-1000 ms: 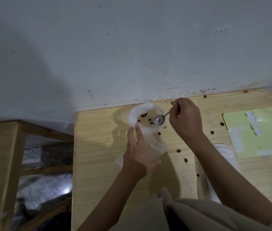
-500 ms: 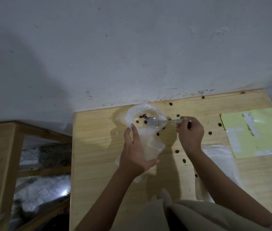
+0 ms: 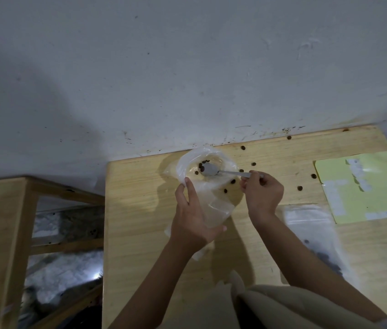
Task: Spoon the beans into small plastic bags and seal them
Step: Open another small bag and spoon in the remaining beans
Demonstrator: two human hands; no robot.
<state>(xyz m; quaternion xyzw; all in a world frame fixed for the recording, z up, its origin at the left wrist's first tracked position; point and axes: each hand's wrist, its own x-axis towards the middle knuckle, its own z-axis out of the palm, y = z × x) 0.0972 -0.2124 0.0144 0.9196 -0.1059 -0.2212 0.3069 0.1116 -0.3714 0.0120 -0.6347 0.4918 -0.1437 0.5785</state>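
**At the far edge of the table, a bag held open for the spoon**

Beyond the left hand point(image 3: 193, 222), a clear plastic bag point(image 3: 207, 184) lies on the wooden table point(image 3: 140, 210) with its mouth spread wide toward the wall. That hand grasps the bag's near side, thumb and fingers wrapped round the film with the forefinger up by the rim; this looks meant to keep the limp plastic from collapsing and to steady the opening.

Just left of the right hand point(image 3: 262, 193), a metal spoon point(image 3: 225, 172) reaches sideways into the bag's mouth. The fingers pinch the end of its handle, so the bowl sits well inside, among a few dark beans point(image 3: 202, 165). Whether the bowl carries any beans I cannot tell.

Around the right hand, more beans lie scattered on the bare wood, which suggests spills to be gathered later.

Near the right forearm lies a flat small bag point(image 3: 311, 233) with dark beans inside, likely already filled. Further right, a yellow sheet point(image 3: 363, 186) rests on the table.
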